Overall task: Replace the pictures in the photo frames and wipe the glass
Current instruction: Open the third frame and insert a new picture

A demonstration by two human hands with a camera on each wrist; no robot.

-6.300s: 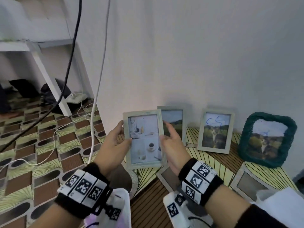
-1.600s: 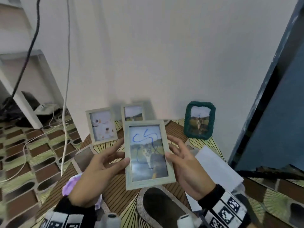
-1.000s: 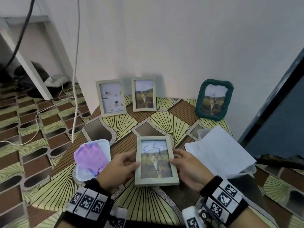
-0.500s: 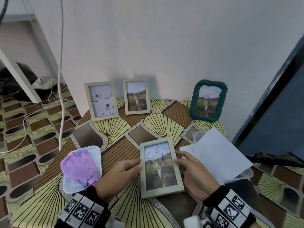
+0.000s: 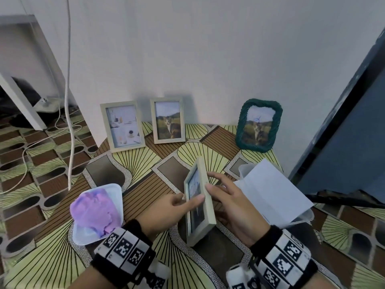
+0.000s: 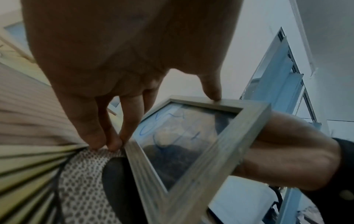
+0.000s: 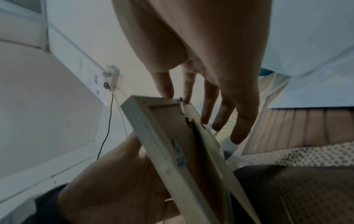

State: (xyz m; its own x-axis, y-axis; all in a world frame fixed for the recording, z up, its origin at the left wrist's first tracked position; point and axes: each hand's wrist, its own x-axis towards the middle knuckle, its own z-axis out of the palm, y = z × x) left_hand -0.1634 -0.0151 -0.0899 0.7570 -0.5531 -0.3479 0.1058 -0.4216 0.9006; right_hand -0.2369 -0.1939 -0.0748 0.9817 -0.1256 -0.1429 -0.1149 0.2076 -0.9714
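A pale wooden photo frame (image 5: 205,197) with a cat picture stands tipped up on one long edge on the patterned table (image 5: 135,159). Its glass faces left and carries blue pen scribbles (image 6: 162,121). My left hand (image 5: 188,202) pinches it, thumb on the front rim and fingers at the lower edge by the table. My right hand (image 5: 216,184) holds the other side, thumb on the upper edge. Its fingers (image 7: 208,106) lie on the frame's back (image 7: 168,128) near the clips.
A purple cloth (image 5: 93,207) lies in a white tray (image 5: 116,188) at the left. White paper (image 5: 270,190) covers a clear tub (image 5: 243,170) at the right. Two pale frames (image 5: 123,126) (image 5: 168,119) and a green woven frame (image 5: 258,125) lean on the wall. Cables (image 5: 68,101) hang at the left.
The scribbled frame was brought down from mid-air and laid face up on the table. Now both hands have tipped it up on edge, back toward my right hand.
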